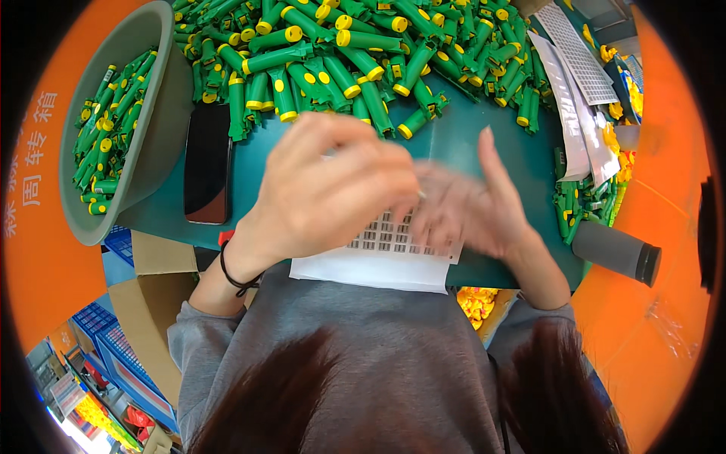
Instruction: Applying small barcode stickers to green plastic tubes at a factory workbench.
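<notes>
My left hand [336, 189] is raised over the green table with its fingers curled in. A small pale bit shows at the fingertips, too blurred to name. Facing it is my right hand [480, 208], smeared by motion, its thumb up and apart from the fingers; I see nothing held in it. Below both hands lies a sheet of small dark-printed stickers [386, 236], partly hidden by them, with a white sheet [370, 274] showing at its near edge. Just beyond my hands spreads a heap of green tubes with yellow caps [333, 64].
A grey-green tub [162, 144] with more green tubes stands at the left, next to a dark phone [208, 163]. At the right are printed sheets [578, 57], white plastic film [567, 106], more green tubes, and a grey cylindrical bottle [614, 253]. An opened cardboard box [151, 303] sits at lower left.
</notes>
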